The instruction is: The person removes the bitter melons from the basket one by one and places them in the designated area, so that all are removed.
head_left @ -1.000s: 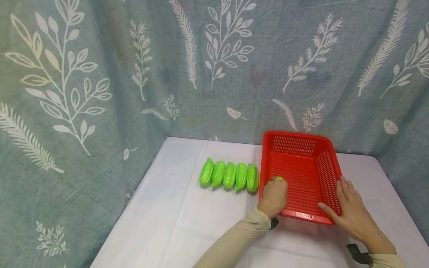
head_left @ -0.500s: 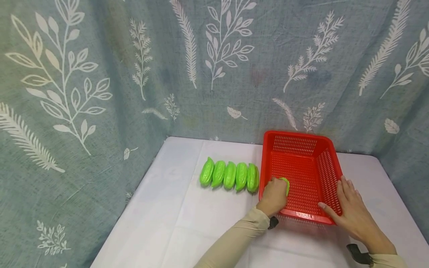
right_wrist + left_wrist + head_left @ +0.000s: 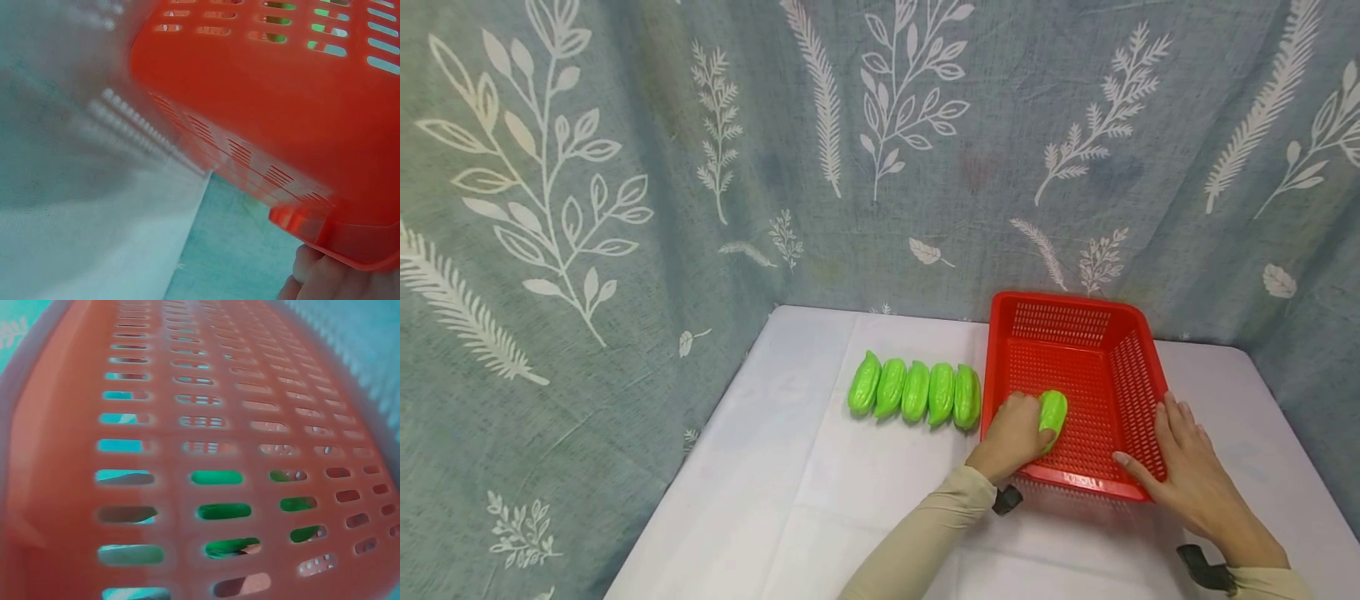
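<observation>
In the head view my left hand reaches over the near left side of a red plastic basket. It grips a bright green, ridged bitter melon low inside, with the thumb showing on the near end. Through the slots of the basket wall, the left wrist view shows patches of green. My right hand rests on the basket's right rim near the front corner, fingers extended along the outside and thumb over the edge. Fingertips appear at the rim in the right wrist view.
A row of several green bitter melons lies side by side on the white-covered table, just left of the basket. Behind and at the left hangs a grey-green curtain with white leaf prints.
The bitter melon has come into view beside my left hand, turning out from behind it toward the right. My left hand has rotated slightly. The right hand has stayed on the rim.
</observation>
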The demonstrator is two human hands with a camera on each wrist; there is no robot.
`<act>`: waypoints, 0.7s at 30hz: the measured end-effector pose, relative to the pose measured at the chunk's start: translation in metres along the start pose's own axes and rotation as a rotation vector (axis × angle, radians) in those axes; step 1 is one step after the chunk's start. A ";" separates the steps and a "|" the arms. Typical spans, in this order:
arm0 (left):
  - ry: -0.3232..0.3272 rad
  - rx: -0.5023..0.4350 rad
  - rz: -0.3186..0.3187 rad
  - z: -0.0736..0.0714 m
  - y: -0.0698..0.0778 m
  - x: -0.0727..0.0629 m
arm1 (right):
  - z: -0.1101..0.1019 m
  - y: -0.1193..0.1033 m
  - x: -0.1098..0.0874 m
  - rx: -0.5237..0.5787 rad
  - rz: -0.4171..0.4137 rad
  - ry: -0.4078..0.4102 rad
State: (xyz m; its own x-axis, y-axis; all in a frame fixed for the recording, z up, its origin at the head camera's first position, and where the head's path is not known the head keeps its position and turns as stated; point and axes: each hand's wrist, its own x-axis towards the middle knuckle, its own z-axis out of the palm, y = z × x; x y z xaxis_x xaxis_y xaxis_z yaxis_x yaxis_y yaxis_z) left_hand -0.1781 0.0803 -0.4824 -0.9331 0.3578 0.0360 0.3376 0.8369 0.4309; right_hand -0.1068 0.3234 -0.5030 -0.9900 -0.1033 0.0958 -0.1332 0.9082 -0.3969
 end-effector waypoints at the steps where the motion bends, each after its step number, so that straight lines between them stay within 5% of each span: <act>1: 0.002 -0.014 0.003 0.000 0.000 0.000 | 0.000 0.000 0.000 0.001 0.001 0.000; 15: 0.018 -0.202 0.036 -0.004 -0.006 0.000 | 0.001 -0.001 0.000 -0.012 0.005 -0.009; 21: 0.020 -0.360 0.059 -0.005 -0.009 0.000 | 0.001 0.000 0.000 -0.026 -0.002 -0.008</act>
State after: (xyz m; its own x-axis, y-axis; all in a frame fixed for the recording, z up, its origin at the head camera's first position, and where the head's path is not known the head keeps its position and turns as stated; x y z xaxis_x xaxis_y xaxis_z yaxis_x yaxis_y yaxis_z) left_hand -0.1821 0.0712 -0.4817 -0.9167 0.3901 0.0863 0.3290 0.6144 0.7171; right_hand -0.1069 0.3235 -0.5039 -0.9901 -0.1089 0.0890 -0.1345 0.9182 -0.3727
